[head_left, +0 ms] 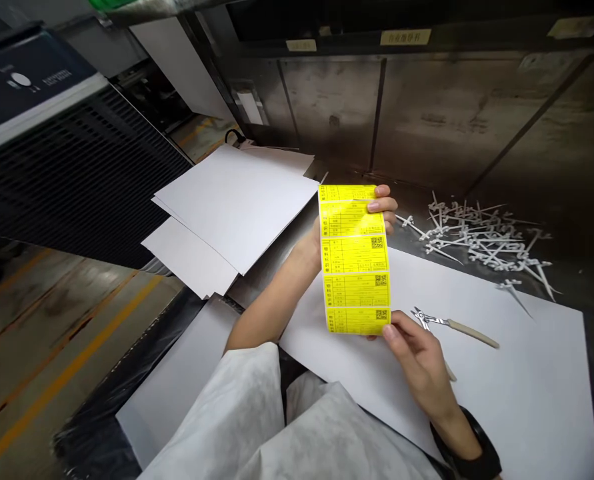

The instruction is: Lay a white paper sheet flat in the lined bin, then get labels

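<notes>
Yellow label strip (355, 260) stretched between both hands

left hand (377, 210): fingers curled, raised | right hand (419, 360): fingers pinching

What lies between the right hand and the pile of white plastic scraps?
In the head view, cutting pliers lie on the white sheet between the right hand and the scraps.

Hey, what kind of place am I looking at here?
Probably a factory workstation: both hands hold a strip of yellow labels over a metal bench, with cutters, plastic offcuts and yellow floor lines.
</notes>
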Demonstrator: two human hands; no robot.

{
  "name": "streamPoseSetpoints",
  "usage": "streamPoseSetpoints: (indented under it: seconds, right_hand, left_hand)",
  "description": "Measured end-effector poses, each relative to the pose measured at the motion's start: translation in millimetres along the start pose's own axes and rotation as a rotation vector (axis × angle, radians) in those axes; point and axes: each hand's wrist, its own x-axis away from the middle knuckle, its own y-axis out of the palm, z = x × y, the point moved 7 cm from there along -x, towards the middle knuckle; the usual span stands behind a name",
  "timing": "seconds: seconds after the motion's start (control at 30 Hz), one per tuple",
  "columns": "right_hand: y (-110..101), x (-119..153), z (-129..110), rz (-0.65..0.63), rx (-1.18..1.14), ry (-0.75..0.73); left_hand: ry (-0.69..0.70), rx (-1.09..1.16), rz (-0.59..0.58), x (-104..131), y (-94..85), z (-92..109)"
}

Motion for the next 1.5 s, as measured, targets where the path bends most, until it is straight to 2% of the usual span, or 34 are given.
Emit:
streamPoseSetpoints:
  seconds: [0.17,0.27,0.37,0.5,0.6,0.67,0.87,1.13,1.5]
  right_hand:
    - [4,0,3,0.006,0.015,0.031]
    - [2,-1,7,0.056,0.024,0.044]
    - [-2,-3,12,0.12,0.024,0.061]
    - [-2,-7,18,0.153,0.012,0.093]
    - [0,-8,20,0.139,0.006,0.115]
    - [1,-8,21,0.126,0.01,0.122]
    - [-1,-6,22,0.124,0.032,0.117]
    - [-1,-7,21,0.14,0.03,0.101]
    - [-3,-7,19,0.152,0.043,0.092]
  left_hand:
    - [-0.04,0.102,0.012,0,-0.4,-1]
    - [-0.106,0.104,0.006,4,-6.6,-13]
    - [-0.11,0.1,0.006,19,-15.7,-27]
    - [-0.101,-0.029,0.157,50,-32.5,-42]
    - [-0.036,-0.123,0.287,68,-39.3,-41]
    - [0.009,-0.111,0.324,74,-39.2,-39]
    - [0.028,-0.03,0.303,70,-32.3,-35]
    - [0.0,-0.124,0.292,64,-27.8,-30]
    - [0.058,-0.136,0.301,61,-20.8,-22]
